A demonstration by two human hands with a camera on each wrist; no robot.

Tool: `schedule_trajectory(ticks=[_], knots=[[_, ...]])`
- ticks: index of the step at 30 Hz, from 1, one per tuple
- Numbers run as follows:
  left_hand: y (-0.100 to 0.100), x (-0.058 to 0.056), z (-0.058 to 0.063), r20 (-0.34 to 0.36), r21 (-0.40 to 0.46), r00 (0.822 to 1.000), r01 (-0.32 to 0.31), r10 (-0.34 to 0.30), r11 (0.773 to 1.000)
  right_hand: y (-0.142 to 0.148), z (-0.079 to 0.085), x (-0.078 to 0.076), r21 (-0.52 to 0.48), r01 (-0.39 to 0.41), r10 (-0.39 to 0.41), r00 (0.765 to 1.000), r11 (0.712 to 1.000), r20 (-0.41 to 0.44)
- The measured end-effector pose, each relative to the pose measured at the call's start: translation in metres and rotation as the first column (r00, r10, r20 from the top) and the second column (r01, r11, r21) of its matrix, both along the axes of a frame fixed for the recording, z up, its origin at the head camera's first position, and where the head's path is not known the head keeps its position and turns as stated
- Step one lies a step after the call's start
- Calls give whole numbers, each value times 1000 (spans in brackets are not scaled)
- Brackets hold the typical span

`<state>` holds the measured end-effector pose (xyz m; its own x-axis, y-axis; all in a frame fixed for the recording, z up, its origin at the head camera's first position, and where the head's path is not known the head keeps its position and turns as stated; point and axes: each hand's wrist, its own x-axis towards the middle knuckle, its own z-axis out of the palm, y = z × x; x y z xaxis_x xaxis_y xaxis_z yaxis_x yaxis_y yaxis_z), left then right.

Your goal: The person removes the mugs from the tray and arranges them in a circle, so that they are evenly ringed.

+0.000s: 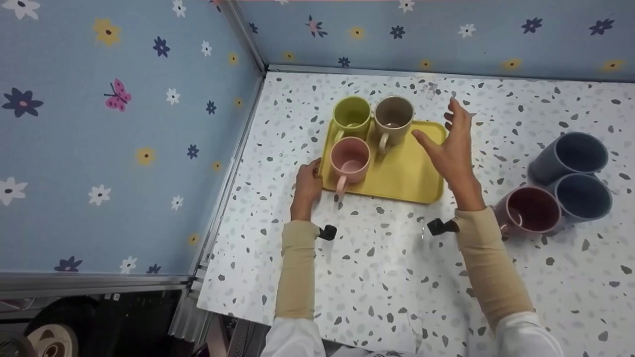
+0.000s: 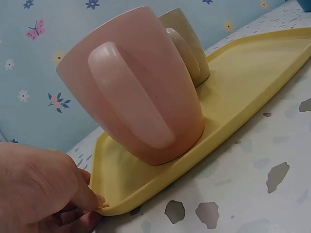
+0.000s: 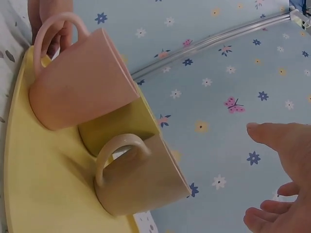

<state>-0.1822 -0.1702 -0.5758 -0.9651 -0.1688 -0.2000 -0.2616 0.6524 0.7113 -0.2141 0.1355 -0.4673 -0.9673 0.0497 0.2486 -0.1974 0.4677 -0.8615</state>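
Loading of a yellow tray [image 1: 404, 173] with mugs, judged about half complete: a pink mug [image 1: 350, 162], a green mug [image 1: 351, 116] and a beige mug [image 1: 393, 120] stand upright on its left and middle part, handles roughly toward the person, while the right part lies bare. Two dark blue mugs [image 1: 568, 157] and a maroon mug [image 1: 530, 210], grouped on the counter [image 1: 367, 282] well to the right of the tray, presumably make up what is left. The left hand [image 1: 308, 183] has its grip clasped on the tray's edge at the near left corner, thumb at the rim; the right hand [image 1: 452, 151] has its grip released, thumb and fingers spread above the tray's right side, holding nothing. The counter is white with grey and dark flecks. Behind and to the left rise blue wall panels [image 1: 163, 119] printed with flowers [image 1: 106, 31] and a butterfly [image 1: 117, 95], joined by a metal frame [image 1: 248, 39]; a wheel-like object [image 1: 54, 337], not clearly identifiable, shows at lower left
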Motion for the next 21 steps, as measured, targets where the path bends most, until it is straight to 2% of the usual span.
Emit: schedule_trajectory(ticks=[7,16,21], knots=[[1,-1,0,14,17,1000,-15,15,1000,-7,-15,-21,39,-58,57,998,998,37],[2,0,-1,15,24,1000,-20,19,1000,-20,-39,-40,127,-126,113,988,984,108],[2,0,0,3,-19,1000,-1,1,1000,-27,-49,-51,147,-165,143,978,975,150]])
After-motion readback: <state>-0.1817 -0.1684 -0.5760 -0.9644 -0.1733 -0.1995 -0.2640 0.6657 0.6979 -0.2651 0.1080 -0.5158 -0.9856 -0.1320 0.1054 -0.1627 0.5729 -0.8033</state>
